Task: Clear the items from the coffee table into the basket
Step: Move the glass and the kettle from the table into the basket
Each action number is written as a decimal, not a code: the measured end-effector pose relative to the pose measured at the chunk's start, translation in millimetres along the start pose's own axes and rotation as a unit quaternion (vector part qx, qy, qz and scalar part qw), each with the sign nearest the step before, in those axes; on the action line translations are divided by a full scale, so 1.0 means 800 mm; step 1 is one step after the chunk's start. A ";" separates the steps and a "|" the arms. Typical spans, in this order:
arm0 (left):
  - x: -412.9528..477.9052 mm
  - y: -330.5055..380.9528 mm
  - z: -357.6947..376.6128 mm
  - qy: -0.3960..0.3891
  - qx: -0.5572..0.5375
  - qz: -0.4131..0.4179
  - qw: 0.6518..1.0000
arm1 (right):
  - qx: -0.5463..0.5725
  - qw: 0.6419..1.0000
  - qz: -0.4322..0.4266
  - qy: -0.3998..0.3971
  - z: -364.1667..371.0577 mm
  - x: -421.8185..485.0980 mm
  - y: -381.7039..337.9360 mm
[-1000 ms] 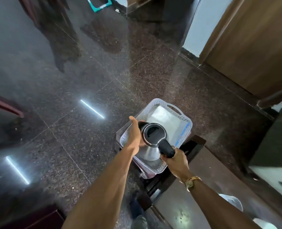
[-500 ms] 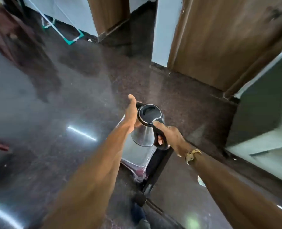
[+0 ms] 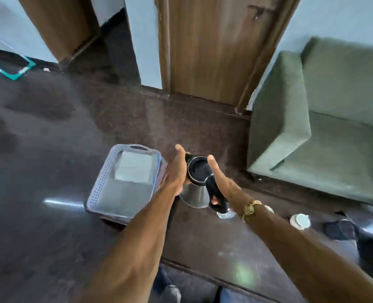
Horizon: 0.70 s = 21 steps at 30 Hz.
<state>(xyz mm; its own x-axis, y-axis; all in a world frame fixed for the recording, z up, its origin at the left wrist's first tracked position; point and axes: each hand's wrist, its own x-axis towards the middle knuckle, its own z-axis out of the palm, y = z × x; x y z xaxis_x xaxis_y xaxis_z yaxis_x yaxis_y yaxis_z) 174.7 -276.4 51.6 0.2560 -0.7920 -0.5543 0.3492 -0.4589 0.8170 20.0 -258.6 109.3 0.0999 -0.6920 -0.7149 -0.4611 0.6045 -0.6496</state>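
Kettle (image 3: 194,194) sits just right of the basket (image 3: 100,184), not yet inside. Your right hand (image 3: 222,182) grips its black handle to carry the weight. Your left hand (image 3: 175,171), fingers straight, presses the side, probably to steady the swing.

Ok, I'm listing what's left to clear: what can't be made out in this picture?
Head view only.
- Kettle, left side: covered by the left hand.
- Clear item on the coffee table: mostly hidden behind the kettle's handle and the right hand.
- Dark heap at the right: blurred, cannot be named.
- Basket, near corner: hidden by the left forearm.
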 end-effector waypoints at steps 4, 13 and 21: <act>-0.021 -0.064 0.046 -0.019 0.010 0.008 1.000 | -0.026 0.999 0.040 0.005 -0.036 0.002 0.060; -0.062 -0.143 0.101 0.027 0.041 -0.005 0.999 | -0.053 0.998 0.022 -0.017 -0.081 -0.002 0.160; -0.105 -0.182 0.124 0.031 0.069 0.005 0.997 | -0.027 0.994 0.056 -0.085 -0.115 -0.029 0.219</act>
<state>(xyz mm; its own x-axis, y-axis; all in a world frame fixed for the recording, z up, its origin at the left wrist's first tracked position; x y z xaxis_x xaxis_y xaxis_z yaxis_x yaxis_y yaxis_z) 12.8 -183.2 -5.3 0.3150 -0.7729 -0.5509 0.2193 -0.5054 0.8345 -144.0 -173.0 35.6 0.1902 -0.5417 -0.8187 -0.5235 0.6496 -0.5514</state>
